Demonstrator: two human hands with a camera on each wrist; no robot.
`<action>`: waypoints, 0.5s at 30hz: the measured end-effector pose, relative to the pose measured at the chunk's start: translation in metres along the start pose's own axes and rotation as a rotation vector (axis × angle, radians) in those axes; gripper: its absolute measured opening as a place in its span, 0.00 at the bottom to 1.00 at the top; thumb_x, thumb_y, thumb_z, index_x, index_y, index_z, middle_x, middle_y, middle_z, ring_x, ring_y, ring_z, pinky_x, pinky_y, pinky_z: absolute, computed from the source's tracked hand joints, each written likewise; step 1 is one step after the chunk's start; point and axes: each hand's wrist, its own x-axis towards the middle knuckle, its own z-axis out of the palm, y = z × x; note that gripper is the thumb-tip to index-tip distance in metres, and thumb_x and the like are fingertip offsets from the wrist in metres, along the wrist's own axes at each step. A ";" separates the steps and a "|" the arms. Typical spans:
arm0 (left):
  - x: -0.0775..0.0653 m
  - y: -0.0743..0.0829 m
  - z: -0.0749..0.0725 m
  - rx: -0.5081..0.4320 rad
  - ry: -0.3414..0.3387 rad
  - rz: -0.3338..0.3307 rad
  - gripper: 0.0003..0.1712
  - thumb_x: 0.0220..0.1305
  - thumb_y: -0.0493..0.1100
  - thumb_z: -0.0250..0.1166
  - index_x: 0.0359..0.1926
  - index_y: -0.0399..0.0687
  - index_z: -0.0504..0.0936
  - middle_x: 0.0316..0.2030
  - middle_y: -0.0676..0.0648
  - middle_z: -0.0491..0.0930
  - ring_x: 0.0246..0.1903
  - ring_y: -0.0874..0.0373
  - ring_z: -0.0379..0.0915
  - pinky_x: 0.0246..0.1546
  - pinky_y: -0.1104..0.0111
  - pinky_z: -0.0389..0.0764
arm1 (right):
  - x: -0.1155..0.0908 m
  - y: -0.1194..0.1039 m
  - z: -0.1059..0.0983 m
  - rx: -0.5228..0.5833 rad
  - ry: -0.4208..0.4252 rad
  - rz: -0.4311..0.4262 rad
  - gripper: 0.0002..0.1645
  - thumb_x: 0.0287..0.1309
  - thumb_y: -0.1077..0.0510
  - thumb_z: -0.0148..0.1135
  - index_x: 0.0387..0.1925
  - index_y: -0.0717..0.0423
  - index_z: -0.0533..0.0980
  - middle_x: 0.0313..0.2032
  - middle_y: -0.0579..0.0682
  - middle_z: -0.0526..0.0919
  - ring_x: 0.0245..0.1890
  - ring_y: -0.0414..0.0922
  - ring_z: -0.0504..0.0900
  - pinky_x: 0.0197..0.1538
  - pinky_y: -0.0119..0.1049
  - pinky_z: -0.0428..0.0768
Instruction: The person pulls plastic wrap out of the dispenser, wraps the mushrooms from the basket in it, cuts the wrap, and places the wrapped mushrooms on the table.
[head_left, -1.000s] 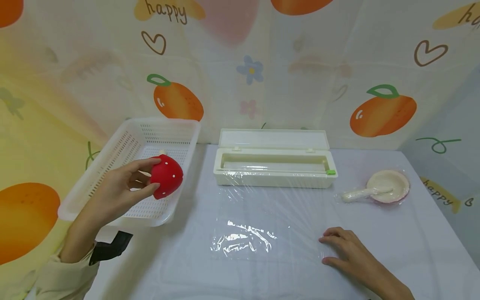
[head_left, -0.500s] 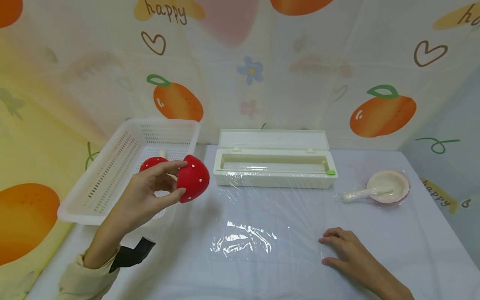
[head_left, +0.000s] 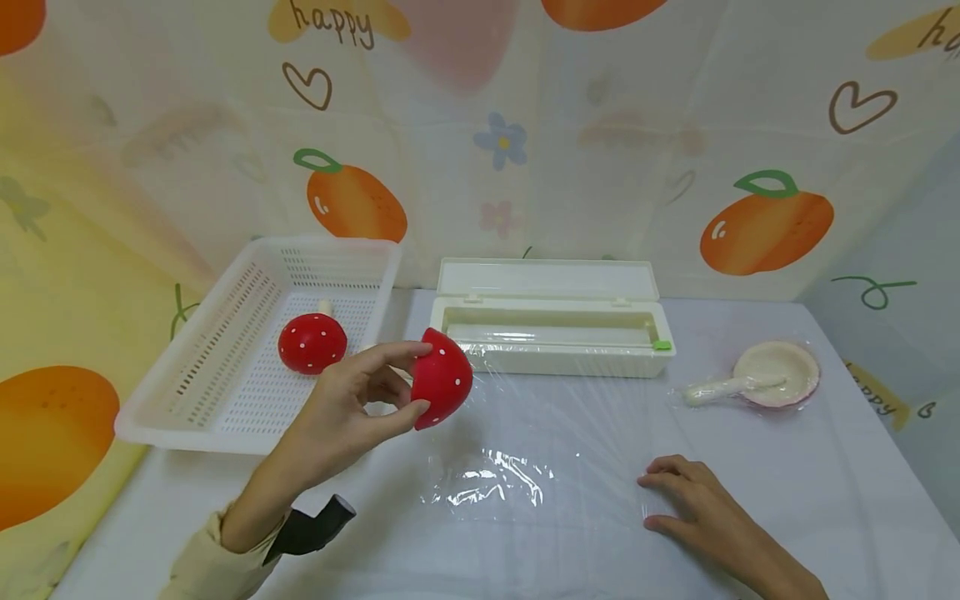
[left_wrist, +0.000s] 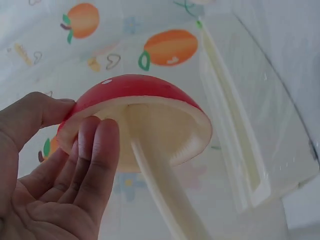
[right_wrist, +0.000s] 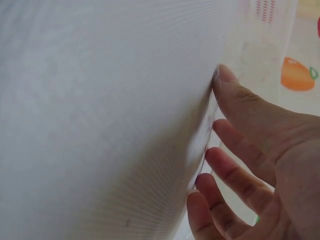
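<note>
My left hand pinches the red, white-dotted cap of a toy mushroom by its rim, held above the table. In the left wrist view the cap is hollow and cream underneath, and a cream stem slants down from it. Below and to the right, a sheet of cling film stretches out from a white dispenser box with its lid raised. My right hand rests at the film's right front edge. Its relaxed thumb and fingertips touch the edge, thumb apart from the fingers.
A white perforated basket stands at the left with a second red mushroom in it. At the far right, a mushroom wrapped in film lies cap down. A patterned cloth hangs behind the table.
My left hand has carried the toy mushroom from over the basket rightward to the film's left side, uncovering the second mushroom. The right hand has stayed in place.
</note>
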 end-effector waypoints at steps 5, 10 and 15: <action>0.003 0.001 0.018 -0.071 -0.024 0.004 0.33 0.49 0.31 0.76 0.59 0.43 0.78 0.43 0.44 0.82 0.32 0.62 0.80 0.38 0.72 0.85 | 0.000 0.002 0.002 0.014 0.023 -0.025 0.28 0.34 0.53 0.81 0.43 0.50 0.83 0.46 0.42 0.79 0.45 0.42 0.75 0.49 0.29 0.73; 0.006 0.002 0.037 -0.131 -0.030 0.019 0.33 0.49 0.30 0.75 0.58 0.43 0.78 0.41 0.44 0.83 0.31 0.63 0.80 0.37 0.70 0.85 | -0.001 0.004 0.003 0.020 0.038 -0.035 0.29 0.33 0.53 0.82 0.43 0.50 0.83 0.46 0.43 0.79 0.45 0.42 0.75 0.51 0.22 0.68; 0.008 0.003 0.059 -0.145 -0.041 0.001 0.32 0.51 0.31 0.74 0.59 0.45 0.78 0.42 0.45 0.83 0.30 0.65 0.80 0.36 0.71 0.85 | -0.001 0.005 0.003 0.020 0.032 -0.033 0.29 0.33 0.52 0.82 0.43 0.50 0.83 0.46 0.43 0.79 0.44 0.42 0.75 0.50 0.26 0.70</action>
